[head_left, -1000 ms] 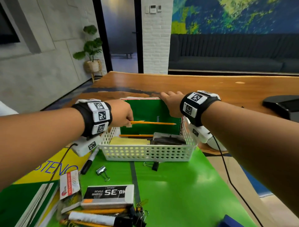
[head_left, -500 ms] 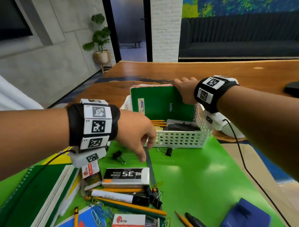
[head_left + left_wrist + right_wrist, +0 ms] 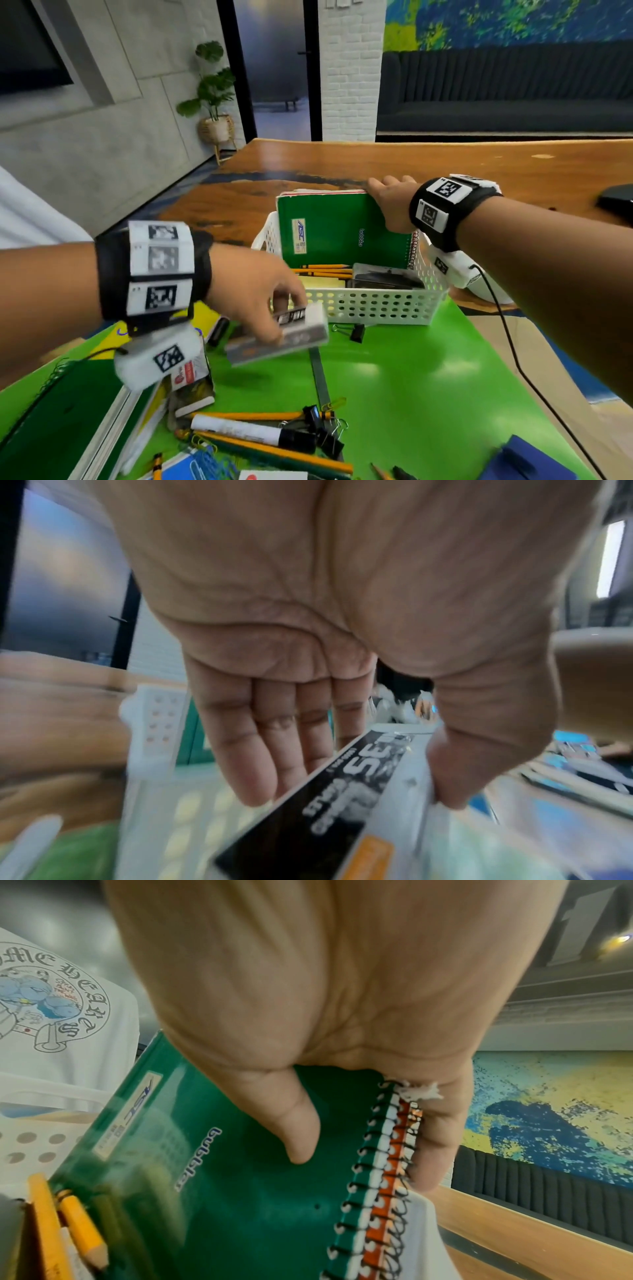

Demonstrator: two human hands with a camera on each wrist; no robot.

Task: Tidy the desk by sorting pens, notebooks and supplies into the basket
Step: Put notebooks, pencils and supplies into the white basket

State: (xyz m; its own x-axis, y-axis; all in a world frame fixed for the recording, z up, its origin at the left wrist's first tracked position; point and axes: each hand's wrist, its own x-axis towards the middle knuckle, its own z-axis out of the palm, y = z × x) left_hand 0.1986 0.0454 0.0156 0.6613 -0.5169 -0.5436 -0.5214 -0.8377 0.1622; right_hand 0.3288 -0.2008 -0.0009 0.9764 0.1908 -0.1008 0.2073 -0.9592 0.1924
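Your left hand held the staple box at the centre left of the head view, lifted clear of the green mat and tilted. In the left wrist view the box sat between your straight fingers on its far edge and your thumb on its near edge. The picture there was blurred.

Your right hand gripped the top right corner of the green notebook, just above centre in the head view. In the right wrist view your thumb lay on the green cover, and your fingers curled behind the spiral-bound stack. The notebook stood upright against the back wall of the white basket.

The basket rested on the table, with its front on the green mat, just right of the staple box. Yellow pencils, a yellow pad and a dark, clear-cased item lay inside it in front of the notebook.

A black binder clip lay on the mat touching the front wall of the basket. At the bottom centre of the frame lay a white marker, more pencils, binder clips and paper clips. Stacked notebooks lay at the lower left.
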